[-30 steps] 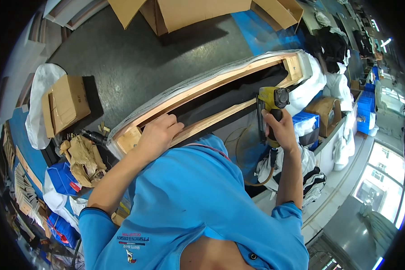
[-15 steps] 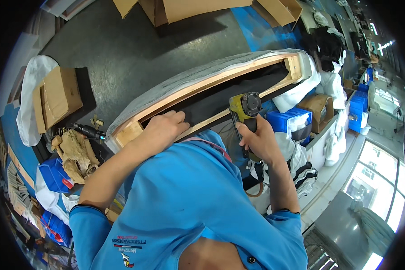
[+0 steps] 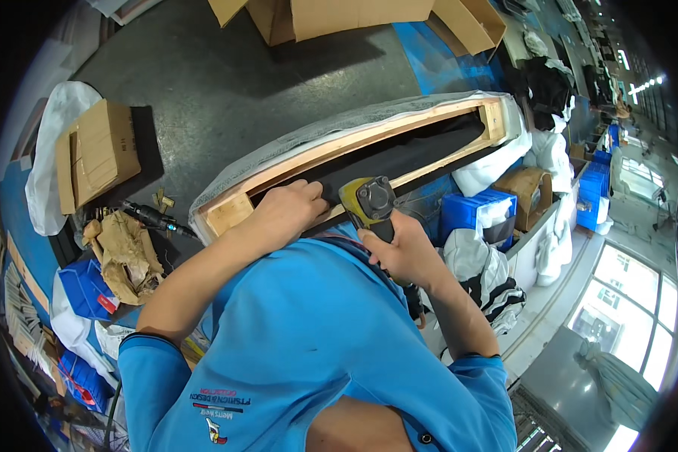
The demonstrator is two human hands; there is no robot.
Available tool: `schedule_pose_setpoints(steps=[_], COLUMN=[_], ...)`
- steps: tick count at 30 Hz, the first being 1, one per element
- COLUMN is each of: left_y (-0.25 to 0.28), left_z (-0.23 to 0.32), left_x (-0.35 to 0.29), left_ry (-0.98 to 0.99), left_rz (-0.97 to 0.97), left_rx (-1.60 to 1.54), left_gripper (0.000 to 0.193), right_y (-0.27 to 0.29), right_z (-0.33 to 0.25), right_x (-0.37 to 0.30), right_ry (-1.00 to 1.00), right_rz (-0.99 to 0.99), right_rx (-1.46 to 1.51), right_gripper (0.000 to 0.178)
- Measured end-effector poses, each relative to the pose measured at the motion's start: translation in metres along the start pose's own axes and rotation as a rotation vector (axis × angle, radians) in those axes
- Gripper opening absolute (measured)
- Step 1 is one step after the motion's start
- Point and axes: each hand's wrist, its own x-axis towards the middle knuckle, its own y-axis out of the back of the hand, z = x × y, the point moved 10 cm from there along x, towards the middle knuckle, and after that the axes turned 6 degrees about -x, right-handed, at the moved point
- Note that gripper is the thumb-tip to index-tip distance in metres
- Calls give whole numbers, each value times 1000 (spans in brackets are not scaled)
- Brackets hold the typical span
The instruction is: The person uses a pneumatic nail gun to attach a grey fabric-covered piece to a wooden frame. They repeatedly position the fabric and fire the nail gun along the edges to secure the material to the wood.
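A long wooden frame (image 3: 230, 213), padded outside with pale grey-white cover material (image 3: 294, 135), lies across in front of me. Black cloth (image 3: 399, 151) lines its inside. At the near rail, toward the left end, my left hand (image 3: 290, 211) rests with fingers curled over the edge onto the black cloth; the fingertips are partly hidden. My right hand (image 3: 405, 250) is wrapped round the handle of a yellow and black staple gun (image 3: 371, 200). Its head is beside the near rail, a little right of my left hand. The gun's nose is hidden, so contact cannot be made out.
Left of the frame are a cardboard box (image 3: 102, 154), a black tool (image 3: 154, 218), crumpled brown paper (image 3: 128, 252) and a blue bin (image 3: 87, 290). On the right stand another blue bin (image 3: 474, 215) and white cloth bundles (image 3: 471, 256). A large open carton (image 3: 361, 19) sits at the far side.
My right hand has brought the staple gun left and nearer, toward my left hand. The left hand has shifted slightly right and keeps its hold at the near rail.
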Motion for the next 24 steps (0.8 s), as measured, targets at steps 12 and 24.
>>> schedule_pose_setpoints(steps=[12,24], left_y=[34,34], left_z=[-17,-8], left_x=[-32,-36], left_ry=[127,83], left_rz=[10,11], left_rx=[424,434], left_gripper=[14,16], right_y=[24,22], right_z=[4,8], right_x=[6,7], right_ry=[19,64], right_rz=[87,44], right_rx=[52,6], right_gripper=[31,26])
